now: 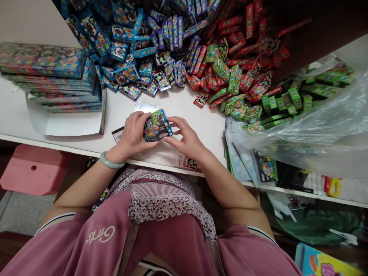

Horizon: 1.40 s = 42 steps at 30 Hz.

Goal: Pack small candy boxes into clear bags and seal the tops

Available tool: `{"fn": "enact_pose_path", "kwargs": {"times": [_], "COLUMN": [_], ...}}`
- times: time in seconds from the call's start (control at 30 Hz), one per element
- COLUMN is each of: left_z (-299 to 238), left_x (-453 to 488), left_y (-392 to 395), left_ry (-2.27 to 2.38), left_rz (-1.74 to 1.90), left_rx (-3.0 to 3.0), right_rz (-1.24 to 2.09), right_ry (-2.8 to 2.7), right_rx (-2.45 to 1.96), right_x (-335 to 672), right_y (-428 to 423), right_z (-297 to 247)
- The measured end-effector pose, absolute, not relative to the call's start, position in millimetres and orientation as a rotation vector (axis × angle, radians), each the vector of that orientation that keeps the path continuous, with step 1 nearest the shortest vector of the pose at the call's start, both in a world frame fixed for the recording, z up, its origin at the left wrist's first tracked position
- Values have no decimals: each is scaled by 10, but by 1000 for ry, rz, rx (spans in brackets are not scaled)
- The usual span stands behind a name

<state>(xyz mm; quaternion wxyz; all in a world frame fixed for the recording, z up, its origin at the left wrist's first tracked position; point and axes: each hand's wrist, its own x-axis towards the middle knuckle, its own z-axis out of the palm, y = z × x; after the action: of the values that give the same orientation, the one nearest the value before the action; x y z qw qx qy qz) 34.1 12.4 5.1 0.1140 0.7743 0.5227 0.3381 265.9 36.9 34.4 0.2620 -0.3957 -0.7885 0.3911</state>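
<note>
Both my hands hold one small colourful carton (156,126) just above the white table (189,111) near its front edge. My left hand (132,136), with a pale green bangle on the wrist, wraps its fingers round the carton's left side. Fingers of my right hand (185,138) pinch the carton's right end. A flat silvery card (143,106) lies on the table behind the carton. Under my hands lies a flat printed sheet (165,155).
Heaps of small packets fill the back of the table: blue ones (149,46), red ones (244,42), green ones (287,99). A stack of flat blue boxes (54,76) stands at left. A clear plastic bag (316,126) lies at right. A pink stool (31,168) is below left.
</note>
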Motion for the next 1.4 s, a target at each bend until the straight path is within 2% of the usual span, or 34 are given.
{"fn": "enact_pose_path", "kwargs": {"times": [0.1,0.3,0.47,0.7,1.0,1.23,1.4], "left_z": [93,210,142,133,309,401,318], "left_x": [415,468,396,244,35,-24,12], "left_y": [177,236,104,14,144,171,146], "left_ry": [1531,1151,957,920,896,956,977], "left_rz": [1237,1588,1702,1639,1395,1336,1363], "left_rx": [2170,1724,1521,1573,1713,1815,1776], "right_rz": [1192,928,858,779,809,788,750], "right_ry": [-1962,-2156,-2244,-2278,-2295,-2246,-2001], "right_rx": [-1002,-891,-793,-695,-749,-790,-870], "right_x": [2569,2537,2425,2300,2318,2279,2310], "right_y": [378,570,586,546,536,499,356], "right_z": [409,804,834,839,860,814,607]}}
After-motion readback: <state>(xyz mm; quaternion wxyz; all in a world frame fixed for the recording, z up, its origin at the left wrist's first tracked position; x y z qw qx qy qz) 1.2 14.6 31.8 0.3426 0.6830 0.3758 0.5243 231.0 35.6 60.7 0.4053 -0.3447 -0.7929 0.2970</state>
